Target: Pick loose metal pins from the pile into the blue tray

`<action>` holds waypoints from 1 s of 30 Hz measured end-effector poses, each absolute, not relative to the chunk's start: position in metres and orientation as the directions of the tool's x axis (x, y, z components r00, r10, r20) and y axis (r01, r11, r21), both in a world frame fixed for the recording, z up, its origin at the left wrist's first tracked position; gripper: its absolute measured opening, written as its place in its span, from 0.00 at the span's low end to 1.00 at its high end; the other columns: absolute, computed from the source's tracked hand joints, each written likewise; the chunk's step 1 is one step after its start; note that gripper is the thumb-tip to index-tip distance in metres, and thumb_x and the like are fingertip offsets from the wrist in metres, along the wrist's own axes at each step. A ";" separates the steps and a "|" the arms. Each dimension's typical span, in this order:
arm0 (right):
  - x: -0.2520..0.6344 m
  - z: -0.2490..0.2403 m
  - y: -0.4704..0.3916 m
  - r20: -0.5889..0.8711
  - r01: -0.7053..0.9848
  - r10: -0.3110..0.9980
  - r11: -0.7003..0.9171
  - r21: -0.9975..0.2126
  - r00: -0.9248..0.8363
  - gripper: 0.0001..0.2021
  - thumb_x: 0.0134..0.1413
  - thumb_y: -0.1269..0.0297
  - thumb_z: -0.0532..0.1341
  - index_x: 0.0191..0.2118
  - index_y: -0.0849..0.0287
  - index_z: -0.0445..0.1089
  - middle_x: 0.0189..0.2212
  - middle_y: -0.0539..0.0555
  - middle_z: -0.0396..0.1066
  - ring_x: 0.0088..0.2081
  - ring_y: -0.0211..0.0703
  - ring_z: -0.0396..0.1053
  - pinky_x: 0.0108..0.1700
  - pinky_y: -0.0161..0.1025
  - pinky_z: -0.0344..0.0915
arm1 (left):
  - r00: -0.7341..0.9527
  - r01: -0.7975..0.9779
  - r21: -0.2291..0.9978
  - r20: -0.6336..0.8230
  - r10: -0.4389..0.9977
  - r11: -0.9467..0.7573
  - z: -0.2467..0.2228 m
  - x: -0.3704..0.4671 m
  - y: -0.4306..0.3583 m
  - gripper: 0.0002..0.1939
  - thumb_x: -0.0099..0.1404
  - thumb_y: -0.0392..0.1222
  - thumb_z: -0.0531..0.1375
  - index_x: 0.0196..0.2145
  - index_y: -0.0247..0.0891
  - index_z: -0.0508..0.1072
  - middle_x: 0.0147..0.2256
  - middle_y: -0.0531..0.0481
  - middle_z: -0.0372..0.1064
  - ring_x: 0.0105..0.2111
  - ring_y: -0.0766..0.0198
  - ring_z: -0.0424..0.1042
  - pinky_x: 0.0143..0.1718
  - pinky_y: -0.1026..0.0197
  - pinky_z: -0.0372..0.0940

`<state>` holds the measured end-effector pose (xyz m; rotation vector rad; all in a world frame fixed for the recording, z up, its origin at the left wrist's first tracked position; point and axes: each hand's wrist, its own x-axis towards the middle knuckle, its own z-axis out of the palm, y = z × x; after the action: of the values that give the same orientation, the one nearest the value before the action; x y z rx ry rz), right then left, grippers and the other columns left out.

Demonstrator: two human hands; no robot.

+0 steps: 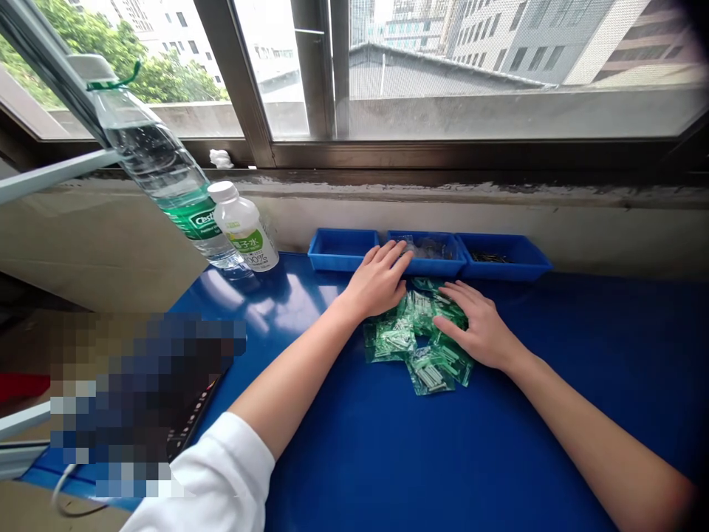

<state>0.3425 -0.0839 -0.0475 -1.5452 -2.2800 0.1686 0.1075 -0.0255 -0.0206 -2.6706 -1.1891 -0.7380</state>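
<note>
Bars (55, 176), pale grey, jut in at your far left, around 9 o'clock from the packets. Next comes a dark device (160, 377), mostly pixelated, between 8 and 9 on the blue table (354, 458). Toward 10 you have a big water bottle (152, 159) and, just beside it, a small white bottle (244, 229), both capped. The left bin (340, 262) sits between 10 and 11. Your left hand (379, 284) is open, palm down, near 11, its fingers stretched out at the front rim of the middle bin (437, 267), which stands at 12; you cannot tell whether they touch it. The packets (421, 332), green and see-through with pale rods inside, lie in an overlapping pile on the table, between and partly under your hands. Your right hand (481, 325) is open too, at 3, thumb apart, fingers spread over the pile's edge. The right bin (507, 271), between 1 and 2, holds thin dark pieces (490, 257).
</note>
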 end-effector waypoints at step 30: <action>0.333 -0.035 -0.047 0.174 0.615 0.925 -0.077 -0.785 0.337 0.21 0.46 0.43 0.62 0.35 0.56 0.66 0.26 0.54 0.73 0.29 0.48 0.70 0.31 0.42 0.63 | 0.463 0.562 0.426 0.549 0.696 -0.710 -0.033 0.118 -0.024 0.15 0.54 0.31 0.53 0.38 0.38 0.75 0.35 0.49 0.76 0.40 0.60 0.70 0.49 0.53 0.53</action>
<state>0.3331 -0.0468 -0.0349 -1.7860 -1.3697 0.4792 0.1178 -0.0242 -0.0331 -2.8410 -1.2352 -1.2125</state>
